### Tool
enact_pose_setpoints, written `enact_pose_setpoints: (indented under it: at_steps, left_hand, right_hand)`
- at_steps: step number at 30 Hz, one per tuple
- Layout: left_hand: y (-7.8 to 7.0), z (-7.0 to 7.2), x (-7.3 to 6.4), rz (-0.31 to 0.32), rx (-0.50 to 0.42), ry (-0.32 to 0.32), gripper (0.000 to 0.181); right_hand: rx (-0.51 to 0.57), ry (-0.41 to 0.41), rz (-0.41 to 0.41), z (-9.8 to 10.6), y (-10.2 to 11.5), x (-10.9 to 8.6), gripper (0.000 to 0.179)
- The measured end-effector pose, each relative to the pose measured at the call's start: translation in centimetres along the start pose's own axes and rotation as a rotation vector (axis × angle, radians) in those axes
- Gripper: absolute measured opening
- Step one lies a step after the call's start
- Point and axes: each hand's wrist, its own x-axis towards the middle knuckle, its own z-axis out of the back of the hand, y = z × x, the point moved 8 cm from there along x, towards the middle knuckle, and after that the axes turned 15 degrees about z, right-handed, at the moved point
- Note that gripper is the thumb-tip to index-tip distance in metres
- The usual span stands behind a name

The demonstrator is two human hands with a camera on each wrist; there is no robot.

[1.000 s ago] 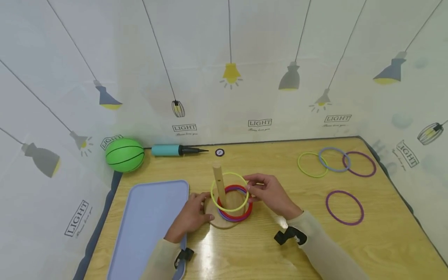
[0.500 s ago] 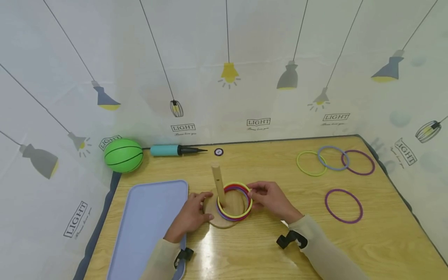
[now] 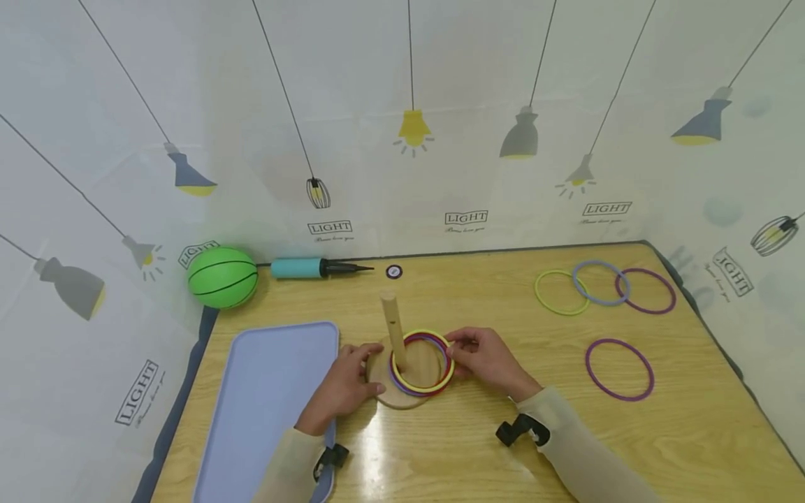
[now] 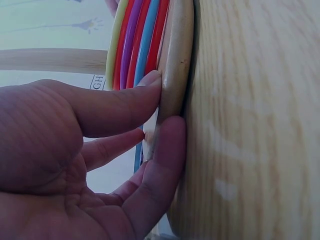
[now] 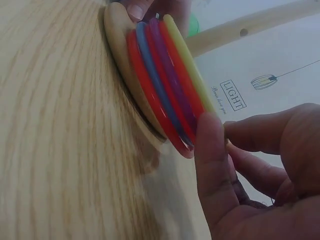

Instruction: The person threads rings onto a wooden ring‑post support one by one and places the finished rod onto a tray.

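A wooden ring-toss stand has a round base (image 3: 391, 398) and an upright peg (image 3: 391, 321). Several rings lie stacked around the peg, off-centre to the right. On top is a yellow ring (image 5: 187, 62); below it come red, purple (image 5: 172, 70) and blue (image 5: 155, 70) ones, with a red ring at the bottom. My left hand (image 3: 342, 383) grips the base's left edge, its thumb on the upper face in the left wrist view. My right hand (image 3: 487, 355) pinches the yellow ring at the stack's right side.
A light blue tray (image 3: 270, 391) lies to the left. Behind are a green ball (image 3: 223, 278), a teal hand pump (image 3: 298, 268) and a small dark disc (image 3: 393, 272). Loose yellow-green (image 3: 539, 302), blue (image 3: 594, 303) and purple (image 3: 641, 370) rings lie on the right.
The yellow ring has come down around the peg onto the stack, with my right hand lowering along with it. My left hand has stayed at the base.
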Motion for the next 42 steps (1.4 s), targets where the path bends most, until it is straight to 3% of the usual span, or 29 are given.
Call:
enact_pose_setpoints:
  at_steps: [6, 11, 17, 21, 29, 34, 37, 42]
  left_hand:
    - [0.0, -0.1, 0.0, 0.0, 0.008, 0.005, 0.07]
    - [0.0, 0.0, 0.0, 0.002, 0.0, 0.01, 0.071]
    - [0.0, 0.1, -0.1, 0.005, 0.003, 0.008, 0.07]
    - [-0.1, 0.1, -0.1, 0.012, -0.002, 0.011, 0.07]
    - [-0.1, -0.1, 0.0, 0.011, 0.007, 0.008, 0.069]
    - [0.0, 0.0, -0.1, 0.032, 0.017, -0.006, 0.069]
    - [0.1, 0.1, -0.1, 0.037, 0.008, -0.002, 0.068]
    - [0.1, -0.2, 0.0, 0.042, -0.016, 0.019, 0.068]
  right_hand:
    - [-0.081, -0.025, 0.039, 1.6, 0.4, -0.5, 0.025]
    - [-0.098, -0.073, 0.05, 4.4, 1.0, -1.4, 0.027]
    - [-0.199, -0.138, 0.079, 8.1, 1.9, -3.3, 0.032]
    - [-0.311, -0.172, 0.106, 11.1, 2.4, -4.8, 0.034]
    - [-0.645, -0.287, 0.138, 18.7, 4.0, -8.2, 0.033]
    - [-0.728, -0.344, 0.166, 22.2, 3.7, -9.6, 0.032]
    - [-0.748, -0.364, 0.14, 23.6, 3.0, -10.3, 0.034]
    - [-0.773, -0.346, 0.026, 25.1, 1.2, -11.2, 0.041]
